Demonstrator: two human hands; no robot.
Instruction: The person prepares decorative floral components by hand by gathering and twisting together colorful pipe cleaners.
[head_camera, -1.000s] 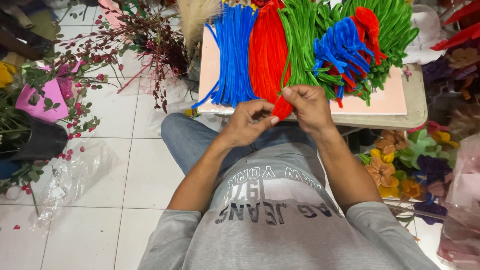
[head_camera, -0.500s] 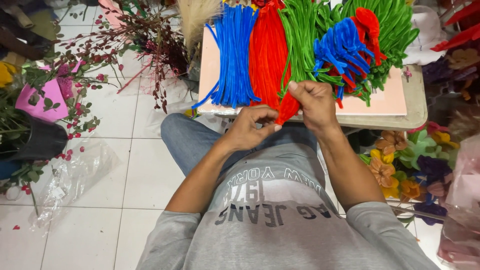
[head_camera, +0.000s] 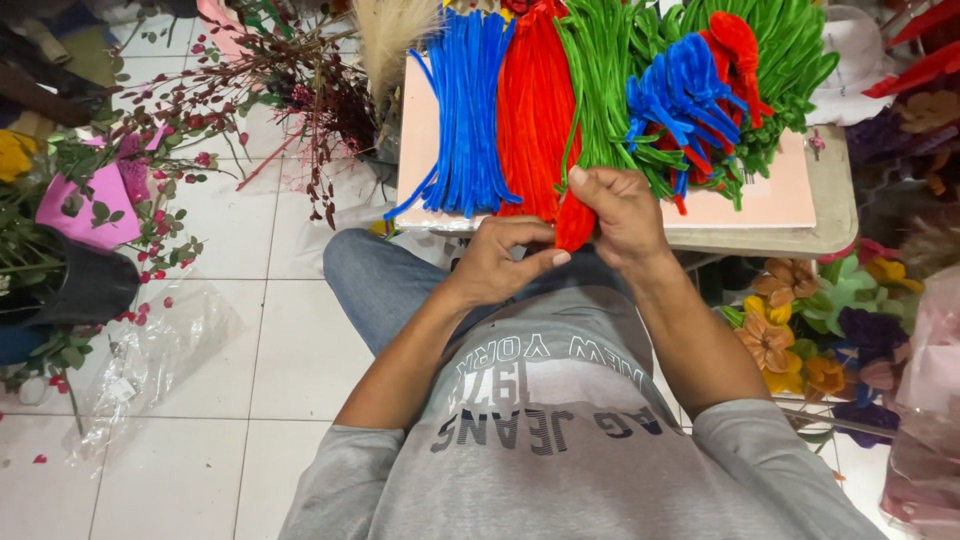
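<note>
Forearms angle inward from a grey printed sweatshirt (head_camera: 560, 440) over blue-jeaned knees (head_camera: 385, 285), meeting just at the near edge of a small pink-topped table (head_camera: 770, 205). Left hand (head_camera: 500, 262) curls with thumb and forefinger pinched on the lower end of a fuzzy red chenille stem bundle (head_camera: 573, 222), while the right hand (head_camera: 622, 215) wraps over the same bundle, its fingers pressed together around it. Beyond lie rows of blue chenille stems (head_camera: 468, 110), a red stem pile (head_camera: 535, 95) and green stems (head_camera: 610, 70).
</note>
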